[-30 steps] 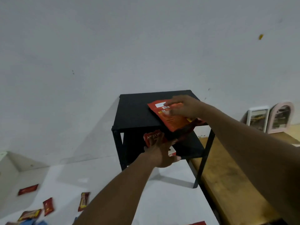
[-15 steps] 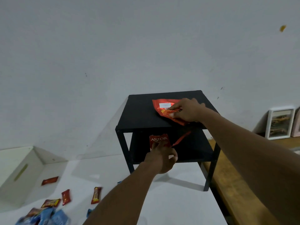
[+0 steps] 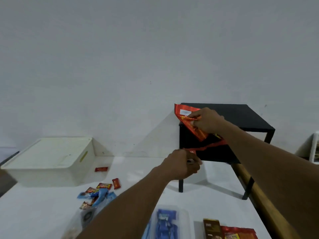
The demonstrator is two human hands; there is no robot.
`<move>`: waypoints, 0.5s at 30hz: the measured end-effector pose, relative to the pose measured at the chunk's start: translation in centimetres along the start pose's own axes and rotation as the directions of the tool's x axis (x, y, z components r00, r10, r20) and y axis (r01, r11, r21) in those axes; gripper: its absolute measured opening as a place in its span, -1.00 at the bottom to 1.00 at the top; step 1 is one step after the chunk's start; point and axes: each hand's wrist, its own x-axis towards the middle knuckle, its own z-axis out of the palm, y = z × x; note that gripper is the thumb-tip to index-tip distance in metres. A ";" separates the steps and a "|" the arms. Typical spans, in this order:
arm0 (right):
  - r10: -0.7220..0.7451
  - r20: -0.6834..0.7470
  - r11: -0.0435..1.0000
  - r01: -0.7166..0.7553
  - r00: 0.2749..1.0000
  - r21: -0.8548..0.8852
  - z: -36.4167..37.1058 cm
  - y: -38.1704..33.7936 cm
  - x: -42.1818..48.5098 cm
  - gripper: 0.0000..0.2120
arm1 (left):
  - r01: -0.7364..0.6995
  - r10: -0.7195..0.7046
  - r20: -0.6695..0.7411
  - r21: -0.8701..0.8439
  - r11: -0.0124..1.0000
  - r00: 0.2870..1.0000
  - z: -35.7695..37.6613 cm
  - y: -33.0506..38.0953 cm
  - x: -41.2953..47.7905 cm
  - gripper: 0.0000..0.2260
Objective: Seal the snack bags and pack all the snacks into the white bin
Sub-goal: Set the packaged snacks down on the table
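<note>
My right hand (image 3: pixel 208 120) grips a red snack bag (image 3: pixel 187 118) at its upper part, lifted at the left front corner of a black shelf stand (image 3: pixel 246 118). My left hand (image 3: pixel 181 163) pinches the bag's lower end (image 3: pixel 205 149), which stretches as a red strip between both hands. The white bin (image 3: pixel 50 161) stands at the far left on the white table. Small red and blue snack packets (image 3: pixel 99 192) lie scattered in front of the bin, and one red packet (image 3: pixel 101 169) lies beside it.
A clear container with blue packs (image 3: pixel 166 221) sits at the near edge, with a brown box (image 3: pixel 211 228) and a red pack (image 3: pixel 239 232) to its right. A wooden surface (image 3: pixel 262 202) runs along the table's right side. A white frame (image 3: pixel 315 149) stands far right.
The view swung left, bringing the bin and the near snacks into sight. Both hands have drawn the red bag off the shelf top toward its left corner.
</note>
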 end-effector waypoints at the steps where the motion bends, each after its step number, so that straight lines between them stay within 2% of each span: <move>1: -0.029 0.005 1.000 0.029 1.000 -0.007 0.5 -2.2 -0.7 -0.66 | 0.004 -0.004 -0.010 0.020 1.000 1.000 -1.2 -0.1 -2.0 -0.83; 3: -0.097 0.010 0.995 0.097 0.995 -0.001 1.9 -7.1 -1.8 -0.67 | 0.040 -0.038 -0.032 0.072 0.997 0.999 -4.0 -1.1 -6.3 -0.83; 6: -0.229 0.044 0.972 0.226 0.972 0.072 5.2 -15.4 -3.0 -0.66 | 0.176 -0.162 -0.111 0.130 0.976 0.981 -9.4 -4.2 -13.6 -0.81; 9: -0.359 0.078 0.931 0.351 0.930 0.102 9.6 -24.8 -4.3 -0.66 | 0.366 -0.324 -0.238 0.161 0.917 0.916 -15.1 -9.0 -22.5 -0.79; 12: -0.505 0.168 0.862 0.485 0.846 0.150 14.6 -34.9 -6.4 -0.66 | 0.549 -0.473 -0.397 0.097 0.831 0.786 -19.8 -14.3 -32.8 -0.80; 15: -0.630 0.294 0.776 0.593 0.719 0.212 21.0 -44.3 -9.5 -0.64 | 0.683 -0.647 -0.504 -0.144 0.716 0.572 -21.9 -19.4 -43.7 -0.81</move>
